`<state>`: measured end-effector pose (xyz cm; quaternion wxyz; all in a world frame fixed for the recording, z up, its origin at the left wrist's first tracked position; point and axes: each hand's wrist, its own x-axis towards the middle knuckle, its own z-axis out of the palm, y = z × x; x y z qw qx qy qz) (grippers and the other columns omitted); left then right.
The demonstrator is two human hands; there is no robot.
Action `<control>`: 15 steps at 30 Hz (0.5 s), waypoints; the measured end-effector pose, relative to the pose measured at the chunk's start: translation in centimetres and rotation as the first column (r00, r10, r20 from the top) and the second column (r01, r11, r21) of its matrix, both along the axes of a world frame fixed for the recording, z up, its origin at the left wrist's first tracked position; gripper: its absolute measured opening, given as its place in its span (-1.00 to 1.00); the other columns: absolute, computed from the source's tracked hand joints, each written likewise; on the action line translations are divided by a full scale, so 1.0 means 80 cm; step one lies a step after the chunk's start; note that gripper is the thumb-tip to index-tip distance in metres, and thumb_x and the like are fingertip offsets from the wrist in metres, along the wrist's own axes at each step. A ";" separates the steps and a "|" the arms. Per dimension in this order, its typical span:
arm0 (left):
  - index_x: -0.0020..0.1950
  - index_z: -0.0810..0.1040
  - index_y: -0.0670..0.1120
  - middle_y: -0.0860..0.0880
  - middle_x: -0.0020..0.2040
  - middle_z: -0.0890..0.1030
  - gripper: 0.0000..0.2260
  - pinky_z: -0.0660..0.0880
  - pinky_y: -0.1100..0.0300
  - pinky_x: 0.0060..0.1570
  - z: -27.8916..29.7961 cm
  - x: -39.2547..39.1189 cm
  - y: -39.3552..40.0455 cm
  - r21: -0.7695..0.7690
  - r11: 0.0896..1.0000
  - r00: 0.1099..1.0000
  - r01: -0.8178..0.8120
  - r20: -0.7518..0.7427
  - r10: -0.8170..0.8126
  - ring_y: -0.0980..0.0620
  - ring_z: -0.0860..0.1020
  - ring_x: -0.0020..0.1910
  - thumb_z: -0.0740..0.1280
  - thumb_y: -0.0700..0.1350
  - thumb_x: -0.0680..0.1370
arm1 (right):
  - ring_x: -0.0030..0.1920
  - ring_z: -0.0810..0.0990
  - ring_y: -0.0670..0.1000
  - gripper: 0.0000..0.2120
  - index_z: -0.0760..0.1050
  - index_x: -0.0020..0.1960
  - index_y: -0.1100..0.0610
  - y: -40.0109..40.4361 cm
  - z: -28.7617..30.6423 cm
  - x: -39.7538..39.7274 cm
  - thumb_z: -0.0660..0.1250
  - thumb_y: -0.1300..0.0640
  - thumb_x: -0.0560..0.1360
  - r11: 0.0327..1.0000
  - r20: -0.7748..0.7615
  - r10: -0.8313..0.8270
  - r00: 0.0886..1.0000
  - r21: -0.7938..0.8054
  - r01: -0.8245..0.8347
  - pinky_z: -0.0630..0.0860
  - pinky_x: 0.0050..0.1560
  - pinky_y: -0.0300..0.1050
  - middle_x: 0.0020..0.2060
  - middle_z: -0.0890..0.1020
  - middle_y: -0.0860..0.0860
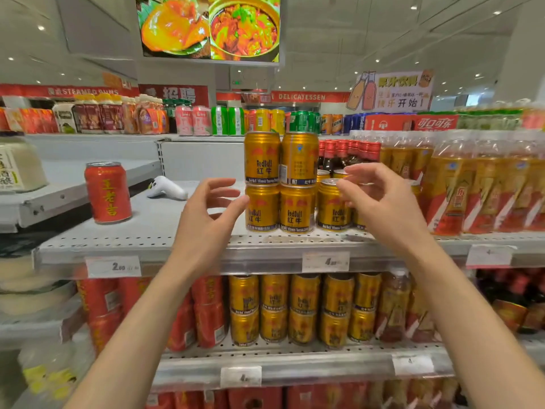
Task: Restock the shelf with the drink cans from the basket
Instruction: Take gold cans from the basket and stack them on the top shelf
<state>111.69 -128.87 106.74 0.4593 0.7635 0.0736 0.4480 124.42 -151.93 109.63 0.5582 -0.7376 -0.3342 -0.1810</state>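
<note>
Gold Red Bull cans (280,184) upright on grey perforated shelf (153,231), stacked two high at front. Single-height can (333,205) just right of stacks.

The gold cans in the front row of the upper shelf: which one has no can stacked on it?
The rightmost gold can, beside the right hand; the two to its left carry cans.

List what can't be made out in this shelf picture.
- Basket: not in the head view at all, outside the frame.
- Gold cans behind the front row: hidden by the right hand and the cans in front, so no count.
- Price tags: print blurred, mostly unreadable.
- White object on the shelf: too unclear to identify.
- Left hand: contact with the stacked cans uncertain.
</note>
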 end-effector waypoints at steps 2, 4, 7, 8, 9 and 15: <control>0.19 0.58 0.01 0.10 0.06 0.69 -0.77 0.54 0.25 0.00 -0.019 -0.018 -0.011 -0.031 0.999 1.000 0.022 0.008 -0.022 0.17 0.65 0.05 0.45 -0.01 0.56 | -0.06 0.71 -0.07 -0.79 0.60 0.19 0.05 -0.014 -0.023 -0.018 0.43 0.03 0.58 0.999 -0.072 0.027 0.997 0.049 -0.023 0.63 -0.09 -0.22 0.00 0.72 -0.03; 0.15 0.59 -0.01 0.12 0.03 0.69 -0.81 0.54 0.24 0.04 -0.043 -0.036 -0.022 -0.050 0.998 0.999 0.034 0.011 -0.033 0.18 0.65 0.04 0.45 -0.04 0.57 | -0.13 0.71 -0.09 -0.86 0.64 0.13 0.04 -0.029 -0.058 -0.035 0.42 0.06 0.59 0.998 -0.147 0.026 0.989 0.065 -0.016 0.61 -0.15 -0.26 -0.07 0.75 -0.02; 0.14 0.60 -0.05 0.07 0.00 0.71 -0.84 0.59 0.17 0.09 -0.092 -0.056 -0.038 -0.095 0.994 0.998 0.060 0.008 -0.059 0.10 0.67 0.03 0.45 -0.10 0.57 | -0.17 0.72 -0.08 -0.89 0.65 0.09 0.07 -0.059 -0.129 -0.056 0.41 0.10 0.60 0.996 -0.292 0.002 0.956 0.082 0.023 0.58 -0.17 -0.29 -0.13 0.76 -0.01; 0.14 0.61 -0.04 0.04 0.00 0.71 -0.85 0.61 0.06 0.12 -0.112 -0.062 -0.044 -0.113 0.991 0.997 0.071 -0.010 -0.073 0.04 0.67 0.04 0.45 -0.10 0.58 | -0.17 0.72 -0.05 -0.89 0.66 0.09 0.07 -0.070 -0.154 -0.062 0.40 0.10 0.60 0.996 -0.331 -0.012 0.944 0.076 0.039 0.60 -0.15 -0.26 -0.14 0.76 0.00; 0.13 0.61 -0.02 0.00 0.00 0.71 -0.85 0.61 -0.06 0.13 -0.132 -0.068 -0.050 -0.126 0.989 0.996 0.079 -0.026 -0.083 -0.02 0.68 0.05 0.45 -0.10 0.58 | -0.17 0.72 -0.03 -0.90 0.66 0.09 0.07 -0.081 -0.179 -0.068 0.40 0.10 0.60 0.996 -0.369 -0.025 0.929 0.069 0.055 0.62 -0.14 -0.22 -0.14 0.76 0.00; 0.08 0.60 0.08 -0.15 -0.02 0.69 -0.86 0.57 -0.30 0.10 -0.245 -0.082 -0.100 -0.290 0.957 0.986 0.030 -0.150 -0.076 -0.22 0.66 0.00 0.45 0.00 0.54 | -0.21 0.68 0.00 -0.91 0.65 0.07 0.19 -0.148 -0.304 -0.076 0.39 0.21 0.60 0.988 -0.579 -0.081 0.812 0.062 0.143 0.64 -0.10 -0.07 -0.24 0.75 0.02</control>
